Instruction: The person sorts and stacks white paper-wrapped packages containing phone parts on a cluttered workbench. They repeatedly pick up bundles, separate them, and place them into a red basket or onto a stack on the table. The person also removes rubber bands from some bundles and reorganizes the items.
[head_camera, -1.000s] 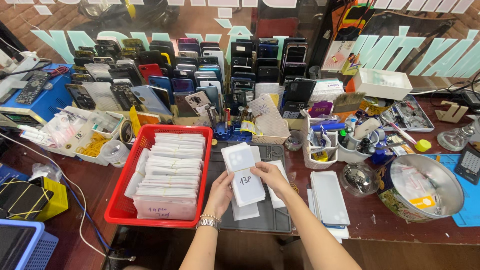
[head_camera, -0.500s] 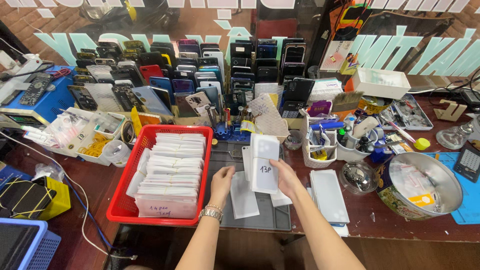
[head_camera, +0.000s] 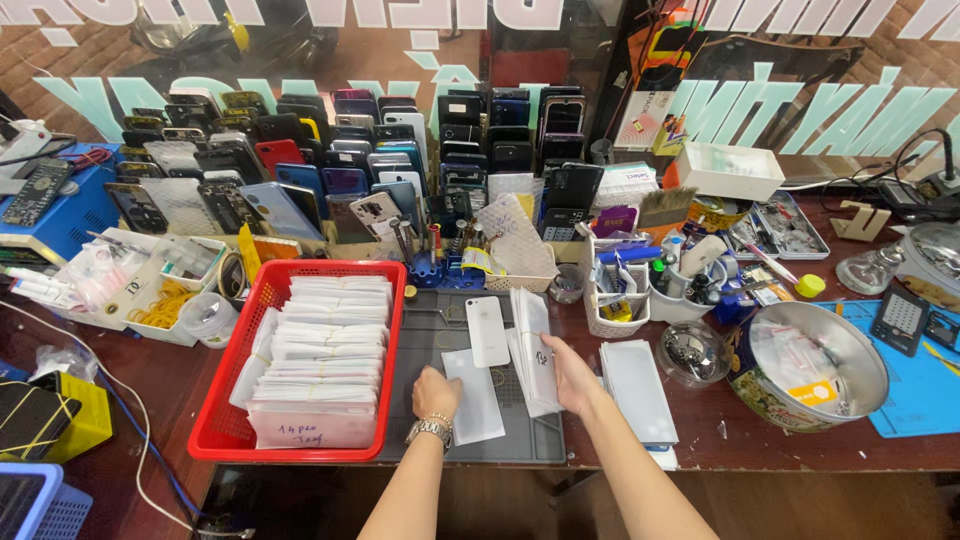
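my right hand (head_camera: 568, 375) sat just right of the frame's centre, fingers curled around the lower edge of a stack of white packets (head_camera: 534, 350). the stack stood on edge, leaning a little, its flat face turned left, and my thumb pressed against that face while the other fingers went behind, hidden from me. so that hand was closed on the stack, not wide at all.

my left hand (head_camera: 436, 392) lay lower and left of it, near bottom centre, knuckles up and fingers folded down onto the near end of a flat white sleeve (head_camera: 474, 395) on the grey work mat (head_camera: 520, 445). i could not tell whether the fingertips pinched the sleeve or only pressed on it. a metal wristwatch (head_camera: 431, 430) ringed that wrist.

just above the sleeve, between my two hands and a bit higher, a white phone back (head_camera: 487, 331) lay flat on the mat, apart from both hands.

to the left of the mat stood the red basket (head_camera: 232, 372), packed with rows of white packets. right of my right hand lay a pile of clear flat sleeves (head_camera: 637, 390).
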